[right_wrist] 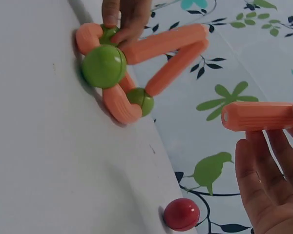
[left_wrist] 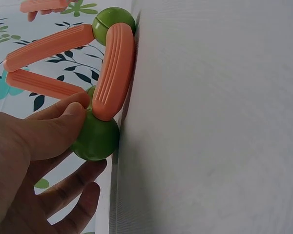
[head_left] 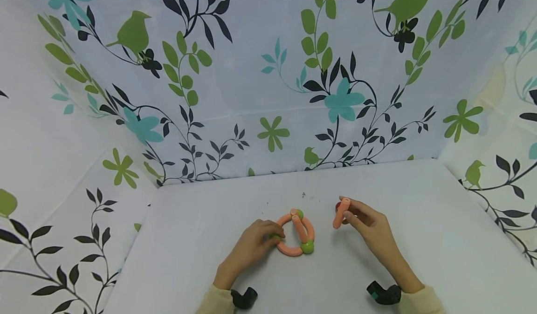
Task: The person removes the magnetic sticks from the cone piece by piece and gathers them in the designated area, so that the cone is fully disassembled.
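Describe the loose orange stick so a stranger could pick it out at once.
Start at the white table in front of the leaf-print backdrop, then find the right hand. The orange stick is pinched in its fingers, lifted off the surface. Unlike the other orange sticks, it is joined to no green ball.

- No words, labels, brand names, numbers or signs can be read in any of the three views.
- The backdrop cloth (head_left: pixel 268 71) bears only a printed pattern of leaves, flowers and birds, with no lettering.
- The orange sticks and green balls of the toy frame (head_left: pixel 295 232) on the surface (head_left: pixel 419 258) carry no print; the sticks show only moulded ridges.
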Available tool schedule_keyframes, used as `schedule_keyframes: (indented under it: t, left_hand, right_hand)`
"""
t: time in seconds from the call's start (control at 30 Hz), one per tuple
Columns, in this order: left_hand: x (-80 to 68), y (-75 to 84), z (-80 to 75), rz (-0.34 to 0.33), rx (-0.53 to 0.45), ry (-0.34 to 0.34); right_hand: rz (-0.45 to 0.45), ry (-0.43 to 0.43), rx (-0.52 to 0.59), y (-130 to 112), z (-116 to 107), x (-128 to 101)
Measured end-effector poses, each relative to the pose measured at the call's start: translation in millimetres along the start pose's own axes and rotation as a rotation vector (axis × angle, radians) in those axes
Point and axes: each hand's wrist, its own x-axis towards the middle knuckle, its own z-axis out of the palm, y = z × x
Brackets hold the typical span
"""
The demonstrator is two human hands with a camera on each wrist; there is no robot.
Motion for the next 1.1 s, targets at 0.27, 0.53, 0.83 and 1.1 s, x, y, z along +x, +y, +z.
schedule_keyframes:
  t: [0.27,0.53,0.83,1.1]
  left_hand:
    - [0.5,-4.7,-0.6,-0.008,0.025,0.003]
    - [4.3,-4.3,-2.1,-0.004,0.021,0.01]
    - [7.9,-5.4,-1.8,-0.047,0.005,-0.013]
    - [9.8,-5.9,-0.5,-0.092,-0.031,-0.001]
  right_hand:
    - [0.172,-0.021,0.024,8,-14,7]
    - [0.307,-0.02,0.027,10,-27,11]
    - [0.457,0.024,0.043,12,-32,19]
    - [0.529,0.027,0.047,19,-34,21]
